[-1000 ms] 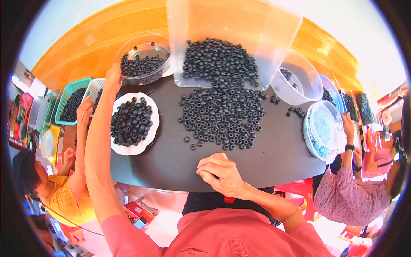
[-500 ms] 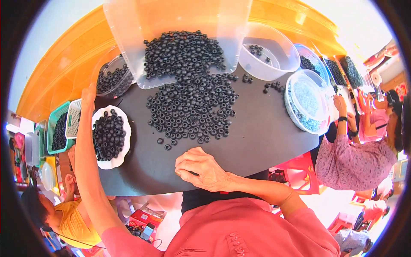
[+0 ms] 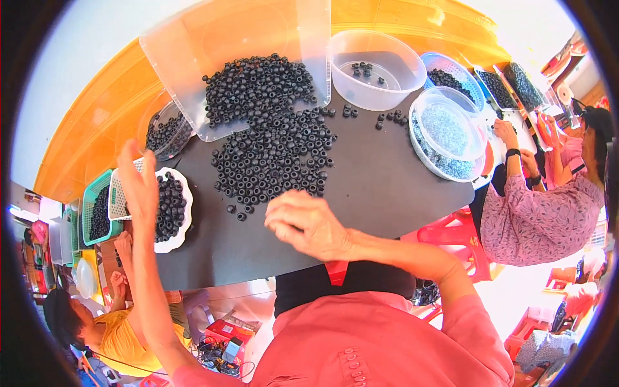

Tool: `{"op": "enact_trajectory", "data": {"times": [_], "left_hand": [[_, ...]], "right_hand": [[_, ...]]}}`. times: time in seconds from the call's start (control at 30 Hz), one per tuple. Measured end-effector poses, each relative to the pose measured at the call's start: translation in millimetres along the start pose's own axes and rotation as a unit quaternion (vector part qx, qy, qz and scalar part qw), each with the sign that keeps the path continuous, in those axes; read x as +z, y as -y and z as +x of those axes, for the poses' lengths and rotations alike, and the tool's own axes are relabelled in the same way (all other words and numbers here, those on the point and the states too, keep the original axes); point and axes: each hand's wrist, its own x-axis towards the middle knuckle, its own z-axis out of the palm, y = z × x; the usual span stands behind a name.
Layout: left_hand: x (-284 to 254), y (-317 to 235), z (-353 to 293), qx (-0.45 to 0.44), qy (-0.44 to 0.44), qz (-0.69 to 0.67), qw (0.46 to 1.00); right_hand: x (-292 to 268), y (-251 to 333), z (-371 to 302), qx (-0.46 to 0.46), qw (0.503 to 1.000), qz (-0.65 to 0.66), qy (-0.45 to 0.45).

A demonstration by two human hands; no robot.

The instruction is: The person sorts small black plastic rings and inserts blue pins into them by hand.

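A heap of black round pieces with holes, like large beads (image 3: 271, 164), spills over the dark table from a tilted clear plastic bin (image 3: 174, 58). Just off the heap's near edge is my right hand (image 3: 308, 222), its fingers curled in; whatever they hold, if anything, is hidden. At the left, my left hand (image 3: 138, 190) is raised with fingers apart and nothing visible in them. It overlaps the left side of a white scalloped bowl (image 3: 184, 226) full of the same black pieces. Behind that hand stands a round clear tub (image 3: 184, 138), also partly filled.
A wide clear tub (image 3: 367, 97) with a few pieces stands behind the heap. Right of it are a tub of pale blue bits (image 3: 445, 161) and a blue basket (image 3: 467, 90). Green basket (image 3: 97, 222) and white basket (image 3: 119, 200) sit left. People work at both sides.
My left hand has come back toward me from beside the round clear tub, its fingers spreading. My right hand stays curled, now nearer the heap. The view has shifted slightly.
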Motion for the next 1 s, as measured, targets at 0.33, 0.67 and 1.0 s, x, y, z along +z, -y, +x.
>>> {"op": "enact_trajectory", "data": {"times": [0.33,0.67,1.0], "left_hand": [[12.8,-117.0,-157.8,-0.15,0.128,-0.137,0.971],[41.7,-135.2,-163.9,-0.151,0.099,-0.162,0.97],[41.9,-133.4,-165.2,-0.137,0.112,-0.158,0.971]], "right_hand": [[-38.5,-94.0,102.4,-0.083,0.962,-0.252,-0.071],[-15.1,-161.7,178.1,0.112,0.925,-0.36,-0.04],[-5.0,-140.0,159.2,0.099,0.929,-0.354,0.043]]}}
